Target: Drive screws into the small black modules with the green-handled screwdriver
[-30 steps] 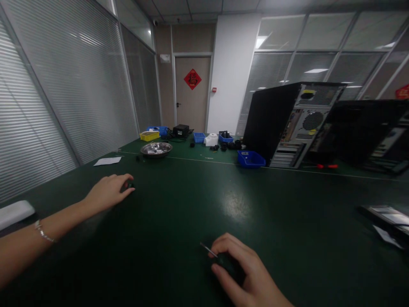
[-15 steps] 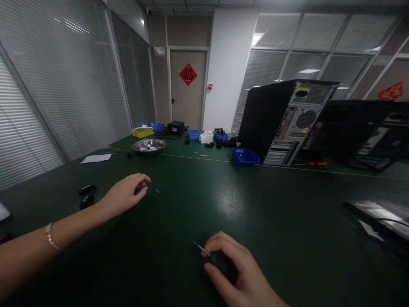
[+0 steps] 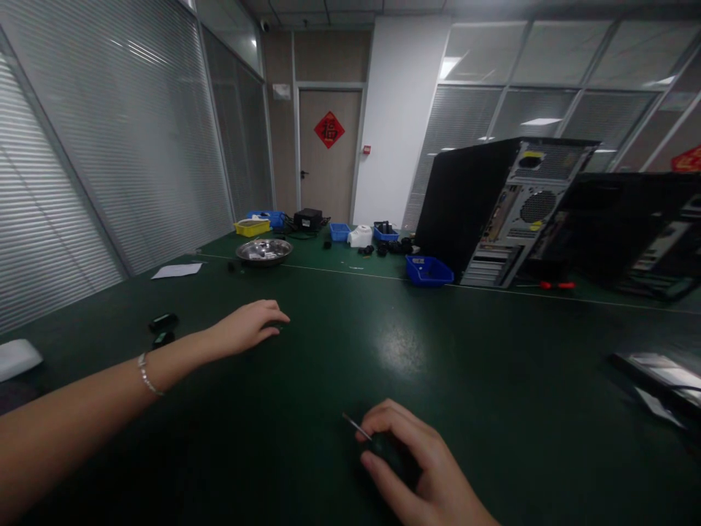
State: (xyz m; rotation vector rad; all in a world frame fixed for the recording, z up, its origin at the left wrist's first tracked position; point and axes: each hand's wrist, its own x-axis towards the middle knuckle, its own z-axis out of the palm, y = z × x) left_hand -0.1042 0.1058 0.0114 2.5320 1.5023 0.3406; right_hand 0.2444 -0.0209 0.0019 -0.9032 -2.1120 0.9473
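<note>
My left hand (image 3: 246, 327) is stretched out over the table, thumb and forefinger apart. Just at its fingertips lies a small green circuit board (image 3: 281, 328), partly covered by the fingers; whether they touch it I cannot tell. Nearer to me, my right hand (image 3: 419, 453) is curled around a screwdriver (image 3: 357, 426). The screwdriver's thin metal shaft points up and left, while its dark handle is mostly hidden in the palm. Two small black pieces (image 3: 163, 322) with green faces lie beyond my left forearm.
A metal bowl (image 3: 264, 252) stands at the back left, near a sheet of paper (image 3: 177, 271). A blue bin (image 3: 429, 271) sits beside a black computer tower (image 3: 482, 212). Red-handled tools (image 3: 557, 285) lie further right. A flat device (image 3: 662, 372) rests at the right edge.
My left hand has moved right, its fingers reaching out to the small green board, which was clear of them before. The right hand keeps its hold on the screwdriver. The view has turned slightly left.
</note>
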